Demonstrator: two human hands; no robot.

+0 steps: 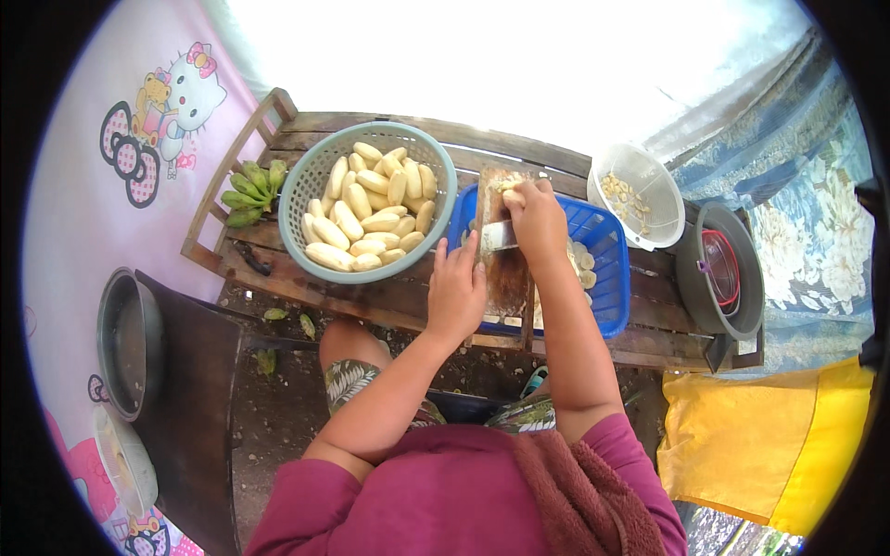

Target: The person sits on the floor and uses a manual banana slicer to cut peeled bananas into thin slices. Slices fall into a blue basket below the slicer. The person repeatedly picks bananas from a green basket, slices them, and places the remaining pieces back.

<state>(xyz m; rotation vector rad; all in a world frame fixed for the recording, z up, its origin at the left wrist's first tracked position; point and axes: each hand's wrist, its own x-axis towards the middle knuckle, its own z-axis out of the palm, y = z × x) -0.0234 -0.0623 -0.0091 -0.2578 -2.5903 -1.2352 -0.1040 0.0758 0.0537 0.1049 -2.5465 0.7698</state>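
Observation:
A wooden slicer board [508,283] with a metal blade [499,235] set in it lies tilted across a blue plastic basket [619,278]. At the board's far end my right hand [540,222] is closed on a peeled banana [508,187], pressing it against the wood above the blade. My left hand [456,295] rests along the board's left edge, fingers stretched out and touching it. Round pale banana slices [582,259] lie in the blue basket, partly hidden by my right forearm. To the left, a grey-green colander [295,199] holds many whole peeled bananas [350,221].
All this stands on a slatted wooden bench [315,122]. Green unpeeled bananas [250,192] lie at its left end. On its right are a white strainer [669,208] with small pieces and a grey basin [753,296]. A metal basin [113,357] sits at far left.

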